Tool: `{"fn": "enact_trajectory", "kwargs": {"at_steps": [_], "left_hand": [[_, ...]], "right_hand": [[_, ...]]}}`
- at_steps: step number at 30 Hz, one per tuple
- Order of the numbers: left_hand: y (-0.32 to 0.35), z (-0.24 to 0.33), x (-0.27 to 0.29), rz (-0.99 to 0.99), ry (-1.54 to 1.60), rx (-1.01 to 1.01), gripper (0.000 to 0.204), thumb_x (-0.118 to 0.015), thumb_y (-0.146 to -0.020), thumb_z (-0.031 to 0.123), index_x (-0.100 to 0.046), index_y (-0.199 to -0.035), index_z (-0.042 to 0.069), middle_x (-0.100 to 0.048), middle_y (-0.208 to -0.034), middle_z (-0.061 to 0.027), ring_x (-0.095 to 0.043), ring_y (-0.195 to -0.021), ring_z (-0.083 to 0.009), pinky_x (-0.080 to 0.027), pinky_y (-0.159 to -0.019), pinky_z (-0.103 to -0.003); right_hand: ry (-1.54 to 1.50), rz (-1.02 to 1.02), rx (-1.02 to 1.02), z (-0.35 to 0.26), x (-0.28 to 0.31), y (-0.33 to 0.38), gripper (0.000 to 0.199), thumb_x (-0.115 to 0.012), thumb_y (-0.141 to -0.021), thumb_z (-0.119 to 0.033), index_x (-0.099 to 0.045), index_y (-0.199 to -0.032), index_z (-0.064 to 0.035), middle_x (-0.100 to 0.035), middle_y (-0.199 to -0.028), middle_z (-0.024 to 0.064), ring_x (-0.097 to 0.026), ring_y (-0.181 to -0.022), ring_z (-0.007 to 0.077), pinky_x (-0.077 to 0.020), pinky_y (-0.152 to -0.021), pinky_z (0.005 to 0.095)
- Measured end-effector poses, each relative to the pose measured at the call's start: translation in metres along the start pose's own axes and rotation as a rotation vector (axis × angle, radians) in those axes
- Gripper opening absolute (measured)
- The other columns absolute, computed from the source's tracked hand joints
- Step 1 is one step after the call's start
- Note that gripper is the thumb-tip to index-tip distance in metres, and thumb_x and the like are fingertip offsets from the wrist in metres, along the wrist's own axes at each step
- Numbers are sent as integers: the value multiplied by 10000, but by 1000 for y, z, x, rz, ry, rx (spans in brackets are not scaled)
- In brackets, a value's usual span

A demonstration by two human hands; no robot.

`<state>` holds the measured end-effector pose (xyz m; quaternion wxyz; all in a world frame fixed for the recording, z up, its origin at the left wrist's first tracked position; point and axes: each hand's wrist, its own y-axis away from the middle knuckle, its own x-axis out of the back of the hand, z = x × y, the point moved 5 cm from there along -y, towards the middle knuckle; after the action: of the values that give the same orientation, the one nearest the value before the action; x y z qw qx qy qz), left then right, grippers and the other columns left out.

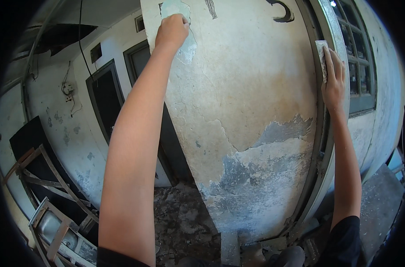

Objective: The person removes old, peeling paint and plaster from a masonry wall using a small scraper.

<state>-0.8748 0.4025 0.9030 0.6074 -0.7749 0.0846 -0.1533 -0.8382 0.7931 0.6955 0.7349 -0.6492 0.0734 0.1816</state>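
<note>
A worn, cream-painted wall stands in front of me, its paint flaking off in places. High on its left edge, my left hand is closed, with its fingers turned to a pale green bare patch. Whatever those fingers hold, if anything, is hidden. My right hand is raised at the grey door frame on the right. It grips a flat, narrow, paint-speckled scraper blade, with the fingers laid along one side. Whether the blade touches the frame I cannot tell.
Lower on the wall, a large grey-blue area has lost its paint. A paned window is right of the frame. Wooden frames and a metal sink lean at lower left. Dark debris covers the floor; my knee shows below.
</note>
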Motion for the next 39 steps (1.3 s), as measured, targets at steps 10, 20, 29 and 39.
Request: {"fn": "enact_trajectory", "kwargs": {"at_steps": [10, 20, 29, 39], "left_hand": [[-20, -6, -8, -136, -37, 115, 205, -692, -857, 211, -768, -1005, 91, -714, -1059, -212, -688, -1002, -376, -538, -935, -436], [-22, 4, -2, -278, -22, 360, 366, -694, -912, 221, -671, -1141, -64, -702, -1099, -222, -685, -1024, -305, -534, -905, -400], [-43, -33, -12, -284, -80, 258, 320, -709, -867, 262, -726, -1054, 4, -726, -1024, -187, -703, -949, -295, -542, -852, -390], [-16, 7, 11, -197, 97, 416, 295, -731, -843, 165, -693, -997, -84, -714, -955, -197, -693, -894, -262, -541, -800, -376]], "right_hand": [[-25, -6, -11, 5, -2, 2, 851, -442, -746, 146, -405, -1511, -225, -453, -1452, 99, -395, -1391, 308, -255, -1191, 505], [-38, -1, -10, 7, -2, 3, 854, -446, -739, 137, -406, -1511, -225, -463, -1440, 101, -418, -1363, 322, -261, -1188, 514], [-21, 5, -8, 3, -2, 0, 857, -449, -742, 131, -396, -1517, -231, -461, -1442, 98, -413, -1367, 319, -253, -1192, 519], [3, -23, -17, 6, -3, 4, 856, -451, -744, 122, -393, -1518, -239, -459, -1445, 96, -410, -1368, 317, -257, -1190, 516]]}}
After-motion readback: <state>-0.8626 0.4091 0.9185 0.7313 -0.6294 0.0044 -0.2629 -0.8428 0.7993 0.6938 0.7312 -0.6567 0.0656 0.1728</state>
